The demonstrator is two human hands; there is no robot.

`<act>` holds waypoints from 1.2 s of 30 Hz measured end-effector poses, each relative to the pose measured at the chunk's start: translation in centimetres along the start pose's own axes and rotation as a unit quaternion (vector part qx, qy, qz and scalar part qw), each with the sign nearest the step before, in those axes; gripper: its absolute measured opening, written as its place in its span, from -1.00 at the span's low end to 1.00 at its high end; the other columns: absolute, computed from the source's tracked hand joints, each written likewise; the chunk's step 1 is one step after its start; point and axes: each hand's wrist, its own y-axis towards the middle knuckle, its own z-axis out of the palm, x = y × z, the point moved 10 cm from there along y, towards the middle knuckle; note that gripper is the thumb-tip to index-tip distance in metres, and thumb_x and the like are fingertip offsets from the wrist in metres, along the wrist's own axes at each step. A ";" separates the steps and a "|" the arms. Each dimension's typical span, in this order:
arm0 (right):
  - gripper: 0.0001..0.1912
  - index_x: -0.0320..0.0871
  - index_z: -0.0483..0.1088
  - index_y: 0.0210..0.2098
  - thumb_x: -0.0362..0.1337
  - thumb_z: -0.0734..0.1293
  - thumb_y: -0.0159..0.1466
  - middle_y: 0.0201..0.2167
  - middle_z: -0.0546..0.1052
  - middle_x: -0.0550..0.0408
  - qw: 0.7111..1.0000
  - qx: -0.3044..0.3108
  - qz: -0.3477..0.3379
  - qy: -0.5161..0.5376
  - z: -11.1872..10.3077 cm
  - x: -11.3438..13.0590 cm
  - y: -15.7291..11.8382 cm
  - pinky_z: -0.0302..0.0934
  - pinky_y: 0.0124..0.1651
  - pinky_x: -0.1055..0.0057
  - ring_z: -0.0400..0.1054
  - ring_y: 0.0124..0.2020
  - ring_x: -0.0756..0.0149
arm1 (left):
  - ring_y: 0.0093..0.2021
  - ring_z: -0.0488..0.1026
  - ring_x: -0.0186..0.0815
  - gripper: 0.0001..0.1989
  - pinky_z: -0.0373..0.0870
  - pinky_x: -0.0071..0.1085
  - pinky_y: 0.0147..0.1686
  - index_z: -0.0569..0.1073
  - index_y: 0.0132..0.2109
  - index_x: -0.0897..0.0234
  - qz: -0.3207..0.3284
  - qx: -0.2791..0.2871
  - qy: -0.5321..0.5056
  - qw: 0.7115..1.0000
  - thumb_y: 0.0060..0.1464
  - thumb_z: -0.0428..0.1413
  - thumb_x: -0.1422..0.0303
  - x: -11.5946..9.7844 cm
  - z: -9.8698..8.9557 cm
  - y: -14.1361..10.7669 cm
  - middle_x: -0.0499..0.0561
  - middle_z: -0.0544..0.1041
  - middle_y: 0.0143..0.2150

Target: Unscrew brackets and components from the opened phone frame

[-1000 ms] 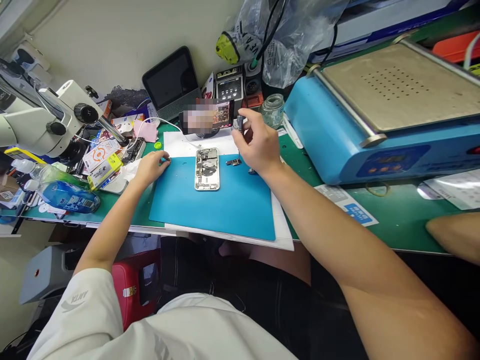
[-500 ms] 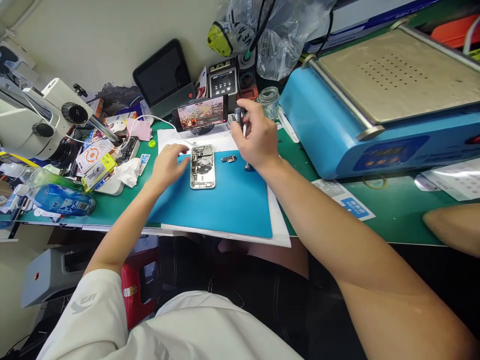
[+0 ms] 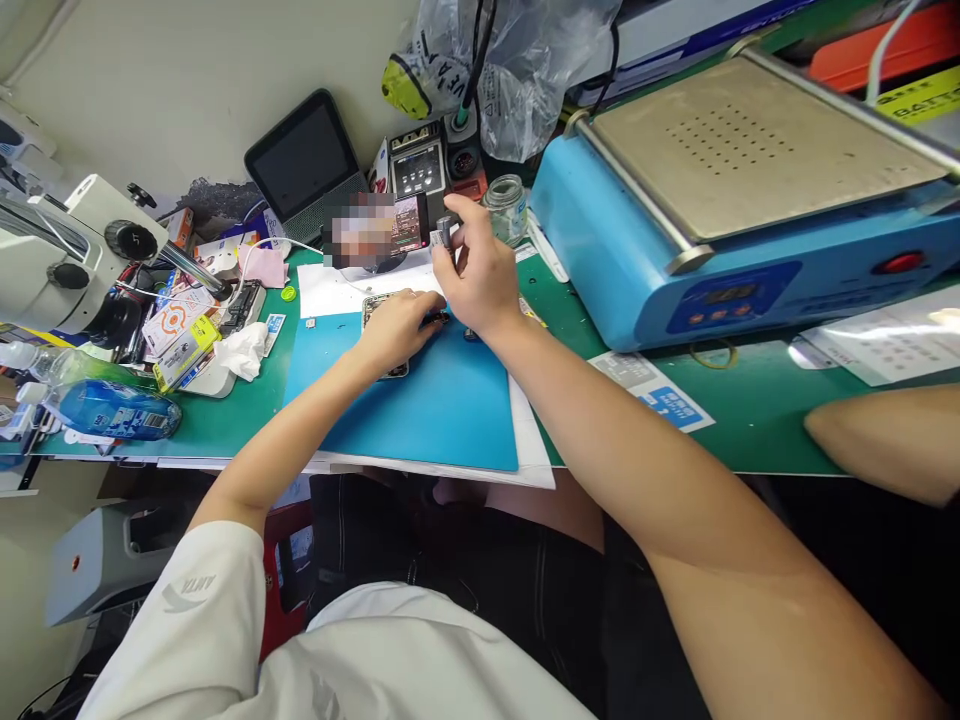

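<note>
An opened phone (image 3: 370, 306), its inner parts exposed, lies on the blue mat (image 3: 420, 420), largely covered by my left hand (image 3: 397, 328). The fingers of that hand are closed at a small dark phone part (image 3: 436, 318) just right of the phone. Above the mat's right side is my right hand (image 3: 478, 268), thumb and fingers curled together around a dark, slim object (image 3: 444, 232) whose kind I cannot make out. Below this hand a small dark item (image 3: 471, 335) sits on the mat, partly hidden.
A propped-up phone (image 3: 411, 222) stands behind the mat, near a glass jar (image 3: 507, 208). To the right is a blue heating-plate machine (image 3: 600, 250). A microscope (image 3: 112, 230), boxes and a blue bottle (image 3: 120, 408) crowd the left. Another person's arm (image 3: 885, 440) rests at right.
My left hand has moved right, across the opened phone, to the small part beside it. My right hand keeps its curled grip. The whole view has shifted slightly.
</note>
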 end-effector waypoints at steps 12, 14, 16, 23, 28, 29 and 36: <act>-0.56 -0.08 0.16 0.24 -0.20 0.20 0.39 -0.27 0.54 0.05 1.000 0.018 0.005 0.009 -0.9 0.8 0.2 0.42 -0.25 0.26 0.45 -0.38 0.25 | -0.01 0.57 -0.23 -0.76 0.44 -0.34 0.01 0.46 0.09 0.26 0.032 -0.035 -0.079 0.996 0.31 0.12 0.36 0.5 -3.6 -4.7 0.06 0.62 0.00; -0.56 -0.07 0.18 0.24 -0.20 0.22 0.39 -0.28 0.53 0.07 1.000 0.023 0.003 0.004 -0.9 1.3 -0.1 0.40 -0.30 0.30 0.41 -0.44 0.30 | 0.00 0.57 -0.25 -0.77 0.45 -0.36 0.03 0.47 0.08 0.24 0.050 -0.041 -0.097 0.993 0.32 0.13 0.33 0.9 -3.9 -6.3 0.05 0.62 0.00; -0.57 -0.05 0.19 0.23 -0.21 0.22 0.39 -0.30 0.52 0.11 1.000 0.028 -0.008 -0.004 -0.7 2.1 -0.4 0.38 -0.32 0.34 0.38 -0.48 0.35 | 0.03 0.56 -0.26 -0.79 0.46 -0.35 0.05 0.47 0.07 0.23 0.077 -0.055 -0.113 0.989 0.33 0.12 0.32 1.1 -3.8 -7.5 0.05 0.62 0.00; -0.56 -0.03 0.23 0.22 -0.27 0.28 0.36 -0.29 0.55 0.17 0.996 0.038 -0.078 -0.015 -0.3 4.5 -1.5 0.33 -0.46 0.43 0.30 -0.58 0.47 | -0.14 0.62 -0.31 -0.77 0.54 -0.35 -0.07 0.40 0.10 0.25 0.196 -0.164 -0.167 0.952 0.33 0.11 0.42 0.5 -4.0 -9.6 0.06 0.65 -0.13; -0.47 0.10 0.18 0.27 -0.28 0.33 0.35 -0.17 0.59 0.19 0.991 0.049 -0.108 -0.065 -0.2 5.1 -1.7 0.37 -0.46 0.44 0.36 -0.55 0.47 | -0.13 0.62 -0.29 -0.77 0.54 -0.34 -0.08 0.39 0.10 0.29 0.209 -0.164 -0.163 0.950 0.32 0.10 0.46 0.6 -3.5 -9.7 0.07 0.66 -0.10; -0.45 0.14 0.17 0.28 -0.31 0.33 0.35 -0.05 0.57 0.18 0.990 0.054 -0.105 -0.072 -0.2 5.1 -1.7 0.38 -0.44 0.44 0.40 -0.51 0.48 | -0.12 0.62 -0.28 -0.77 0.53 -0.33 -0.07 0.39 0.10 0.30 0.203 -0.162 -0.169 0.951 0.32 0.10 0.46 0.8 -3.4 -9.7 0.08 0.65 -0.10; -0.46 0.20 0.17 0.29 -0.30 0.32 0.38 0.12 0.47 0.21 0.992 0.067 -0.094 -0.056 -0.2 4.8 -1.8 0.37 -0.42 0.49 0.52 -0.31 0.46 | -0.11 0.59 -0.26 -0.74 0.47 -0.31 -0.07 0.42 0.08 0.35 0.181 -0.125 -0.184 0.958 0.27 0.16 0.48 1.1 -2.5 -9.2 0.08 0.65 -0.09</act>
